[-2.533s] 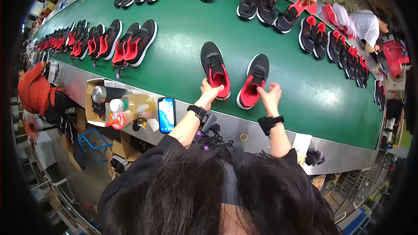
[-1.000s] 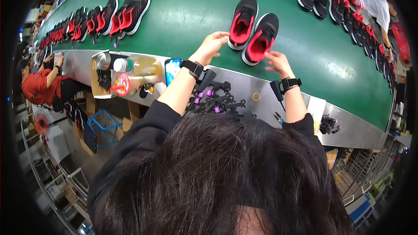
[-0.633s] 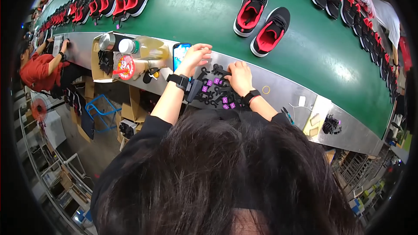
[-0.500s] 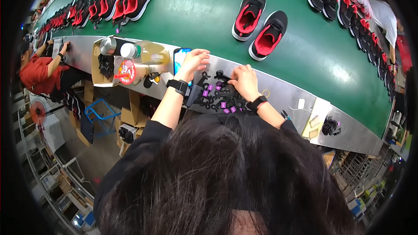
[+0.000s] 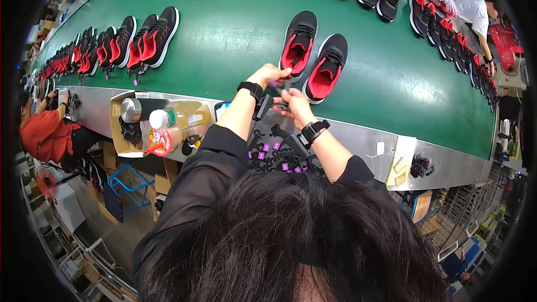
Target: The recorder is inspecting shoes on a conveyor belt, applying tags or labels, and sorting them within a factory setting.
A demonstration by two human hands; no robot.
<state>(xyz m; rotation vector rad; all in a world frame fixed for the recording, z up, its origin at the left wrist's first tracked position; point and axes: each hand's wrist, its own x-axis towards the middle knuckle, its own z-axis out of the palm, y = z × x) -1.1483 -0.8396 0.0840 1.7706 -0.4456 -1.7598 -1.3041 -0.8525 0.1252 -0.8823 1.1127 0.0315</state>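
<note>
Two black running shoes with red lining, a left one (image 5: 300, 42) and a right one (image 5: 327, 70), sit upright on the green table, toes away from me. My left hand (image 5: 269, 74) is at the left shoe's heel, fingertips pinched; a blurred purple tag (image 5: 275, 84) on a small black plastic hook shows below them. Just right and nearer, my right hand (image 5: 296, 106) is by the right shoe's heel, fingers curled around something dark and blurred. Nearer me lies a pile of black plastic hooks (image 5: 268, 156) with purple tags, partly hidden by my wrist and hair.
Rows of similar shoes (image 5: 159, 36) stand along the left and far right of the green table (image 5: 224, 39). On the metal ledge are a cardboard box (image 5: 118, 134), a drink bottle (image 5: 187, 116), a phone (image 5: 222, 110) and more hooks (image 5: 420, 166). Co-workers are at both sides.
Both hands have moved forward from the hook pile to the heels of the two shoes. My left fingers have closed from loosely spread to a pinch. The whole view has shifted.
</note>
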